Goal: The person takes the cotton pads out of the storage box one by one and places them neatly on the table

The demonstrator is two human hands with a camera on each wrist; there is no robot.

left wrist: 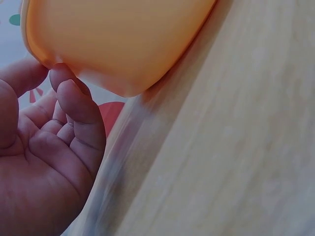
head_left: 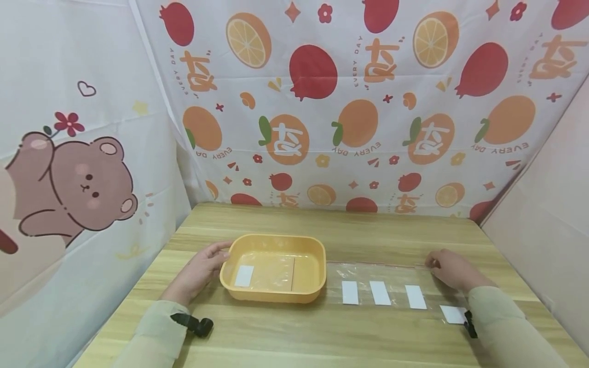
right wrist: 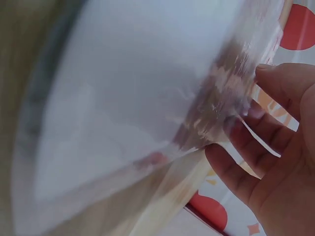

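My left hand (head_left: 200, 271) pinches the rim of a yellow-orange plastic tray (head_left: 271, 296) at its left end; the left wrist view shows thumb and fingertips meeting at the edge of the tray (left wrist: 118, 44). Inside the tray lies a clear zip bag (head_left: 271, 271) with a white card (head_left: 244, 276) at one end. My right hand (head_left: 453, 270) grips the edge of another clear zip bag (right wrist: 202, 118), thumb on one side and fingers on the other. That bag holds a white card (head_left: 453, 314) and is lifted at a tilt.
Several more clear bags with white cards (head_left: 380, 293) lie side by side between the tray and my right hand. The wooden table (head_left: 285, 337) meets a fruit-print cloth (head_left: 313, 174) behind and plain cloth at the right. A bear-print cloth (head_left: 92, 189) hangs at the left.
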